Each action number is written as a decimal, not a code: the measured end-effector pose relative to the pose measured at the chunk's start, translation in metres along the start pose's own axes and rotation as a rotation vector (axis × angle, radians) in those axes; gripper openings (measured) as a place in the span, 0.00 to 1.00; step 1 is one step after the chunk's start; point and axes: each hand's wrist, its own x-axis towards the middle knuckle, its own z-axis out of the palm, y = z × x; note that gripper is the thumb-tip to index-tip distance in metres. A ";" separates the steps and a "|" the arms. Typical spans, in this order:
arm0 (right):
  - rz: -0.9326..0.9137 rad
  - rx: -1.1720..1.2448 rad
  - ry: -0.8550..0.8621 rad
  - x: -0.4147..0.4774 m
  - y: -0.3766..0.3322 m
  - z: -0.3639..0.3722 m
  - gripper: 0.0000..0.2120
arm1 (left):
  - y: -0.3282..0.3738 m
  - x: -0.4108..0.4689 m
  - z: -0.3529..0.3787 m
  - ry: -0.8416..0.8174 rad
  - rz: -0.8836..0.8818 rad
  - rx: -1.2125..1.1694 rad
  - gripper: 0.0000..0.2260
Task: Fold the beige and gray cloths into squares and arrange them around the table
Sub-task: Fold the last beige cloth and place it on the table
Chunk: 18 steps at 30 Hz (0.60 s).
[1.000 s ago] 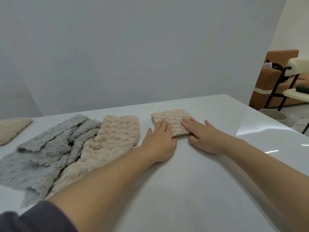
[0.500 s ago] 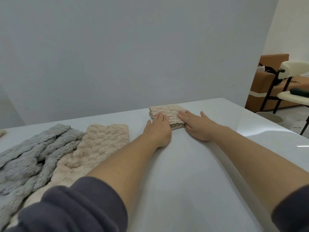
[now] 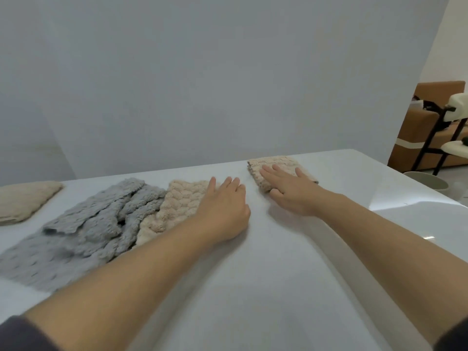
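Note:
A folded beige square cloth (image 3: 274,165) lies near the far edge of the white table (image 3: 253,287). My right hand (image 3: 291,191) rests flat on it, fingers spread. My left hand (image 3: 225,209) hovers open just left of that square, its fingers over the right edge of an unfolded beige cloth (image 3: 174,206). A crumpled gray cloth (image 3: 88,231) overlaps that beige cloth on the left. Another folded beige cloth (image 3: 22,198) sits at the far left edge of the view.
A gray wall stands directly behind the table. To the right, past the table's edge, are a brown sofa (image 3: 430,122), a black-framed chair with cream cushions (image 3: 455,138) and a round bin (image 3: 428,184) on the floor.
My left hand has come off the folded beige square and moved left toward the unfolded beige cloth. My right hand stays flat on the square, which now lies farther back on the table.

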 end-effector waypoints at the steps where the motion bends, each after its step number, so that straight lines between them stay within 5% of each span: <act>1: -0.028 0.020 -0.002 -0.003 -0.013 0.000 0.28 | -0.012 -0.016 -0.004 0.022 -0.014 0.012 0.20; 9: -0.255 0.053 -0.075 -0.019 -0.152 0.002 0.28 | -0.124 -0.139 -0.041 0.232 -0.378 0.043 0.18; 14: -0.284 0.085 -0.075 -0.013 -0.227 0.003 0.25 | -0.176 -0.166 -0.046 0.146 -0.628 -0.076 0.13; 18: -0.255 0.125 -0.023 -0.006 -0.259 0.000 0.14 | -0.189 -0.169 -0.048 0.320 -0.667 -0.241 0.08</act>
